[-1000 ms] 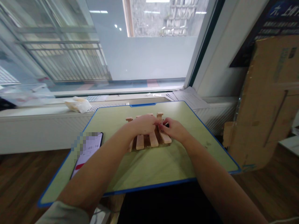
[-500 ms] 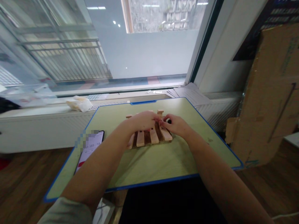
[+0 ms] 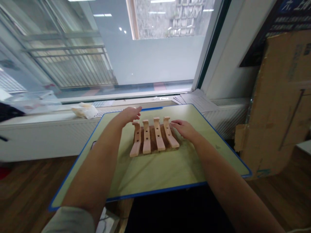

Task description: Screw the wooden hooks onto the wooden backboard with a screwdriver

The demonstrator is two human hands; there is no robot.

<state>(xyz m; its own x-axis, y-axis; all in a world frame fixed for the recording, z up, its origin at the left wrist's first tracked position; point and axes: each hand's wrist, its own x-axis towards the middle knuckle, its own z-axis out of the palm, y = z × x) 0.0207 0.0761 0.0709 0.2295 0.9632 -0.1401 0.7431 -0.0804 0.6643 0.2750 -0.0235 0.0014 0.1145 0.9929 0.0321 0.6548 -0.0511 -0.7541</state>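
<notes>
Several pale wooden curved pieces (image 3: pixel 158 137), each with dark holes and a raised far end, stand side by side on a brown base (image 3: pixel 152 134) in the middle of the table. My left hand (image 3: pixel 131 115) is above the far left end of the row, its fingers stretched out and apart, with nothing seen in them. Beside the rightmost wooden piece (image 3: pixel 169 134) is my right hand (image 3: pixel 184 128), fingers curled together near its upper hole. Something dark shows at those fingers, too small to name.
The light green table (image 3: pixel 155 171) has a blue edge. A phone (image 3: pixel 93 144) lies at its left, mostly behind my left forearm. Beyond are a windowsill with a crumpled wrapper (image 3: pixel 84 110) and papers (image 3: pixel 194 99). A large cardboard box (image 3: pixel 279 106) stands at right.
My left hand has lifted off the wooden pieces and moved left and away from me, uncovering the row. My right hand has drawn slightly right, off the rightmost piece. The phone is now mostly covered.
</notes>
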